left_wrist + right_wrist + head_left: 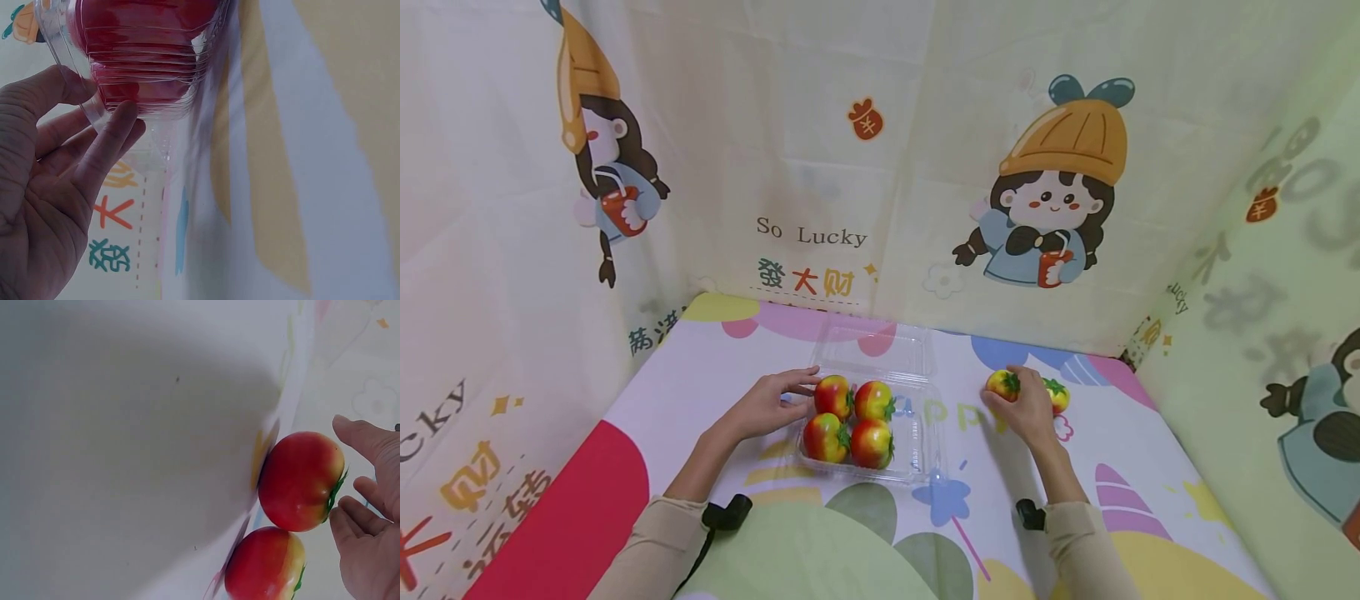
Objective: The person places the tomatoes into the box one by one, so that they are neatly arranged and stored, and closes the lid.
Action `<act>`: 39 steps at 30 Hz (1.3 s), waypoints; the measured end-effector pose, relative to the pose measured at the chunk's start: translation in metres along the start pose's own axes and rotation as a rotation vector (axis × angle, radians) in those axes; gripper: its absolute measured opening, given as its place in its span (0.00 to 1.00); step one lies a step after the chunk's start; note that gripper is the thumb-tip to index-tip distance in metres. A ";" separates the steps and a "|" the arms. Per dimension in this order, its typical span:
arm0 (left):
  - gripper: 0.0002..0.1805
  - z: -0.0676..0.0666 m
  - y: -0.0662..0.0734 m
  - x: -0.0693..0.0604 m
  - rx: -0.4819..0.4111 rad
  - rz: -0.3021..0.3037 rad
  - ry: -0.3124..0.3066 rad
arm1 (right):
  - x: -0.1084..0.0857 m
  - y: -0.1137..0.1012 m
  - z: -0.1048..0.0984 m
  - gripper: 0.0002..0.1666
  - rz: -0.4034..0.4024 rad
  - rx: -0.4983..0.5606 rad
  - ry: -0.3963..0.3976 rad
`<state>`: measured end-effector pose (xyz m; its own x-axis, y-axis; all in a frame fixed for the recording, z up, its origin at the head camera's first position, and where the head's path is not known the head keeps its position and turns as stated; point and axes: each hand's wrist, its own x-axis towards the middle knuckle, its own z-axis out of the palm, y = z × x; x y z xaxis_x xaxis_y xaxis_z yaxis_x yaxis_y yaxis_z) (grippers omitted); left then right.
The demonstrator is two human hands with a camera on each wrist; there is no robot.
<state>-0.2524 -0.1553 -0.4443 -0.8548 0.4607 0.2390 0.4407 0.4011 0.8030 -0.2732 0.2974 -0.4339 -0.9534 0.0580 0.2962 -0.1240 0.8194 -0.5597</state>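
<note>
On the table's left side, a hinged clear plastic box (917, 442) holds several red-and-yellow tomatoes (872, 442) with green leafy tops. My left hand (771, 406) pinches its left rim; in the left wrist view the thumb lies on one side of the rim (62, 56) and the fingertips on the other. My right hand (1024, 406) reaches over a loose tomato (1002, 384), thumb and fingers spread about it. The right wrist view shows a gap between the thumb and that tomato (300, 481). A second loose tomato (1057, 395) lies right beside it.
The box's clear lid (876, 346) lies folded back behind it. A printed cloth (865, 533) covers the table. Pale patterned curtains (925, 167) stand at the back and both sides. Small black wrist cameras (727, 512) sit at both cuffs.
</note>
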 end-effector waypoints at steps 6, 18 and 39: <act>0.26 0.000 0.002 0.000 -0.005 -0.017 -0.005 | 0.004 0.003 0.000 0.43 0.005 -0.033 -0.030; 0.26 -0.002 -0.002 0.002 0.007 0.012 0.006 | 0.007 0.007 0.002 0.40 -0.039 -0.074 -0.006; 0.26 0.000 0.000 0.001 0.001 0.009 -0.001 | 0.011 0.008 -0.003 0.40 0.017 -0.116 -0.081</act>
<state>-0.2534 -0.1553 -0.4442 -0.8506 0.4649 0.2459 0.4487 0.3977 0.8003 -0.2837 0.3066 -0.4326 -0.9748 0.0301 0.2212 -0.0795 0.8792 -0.4698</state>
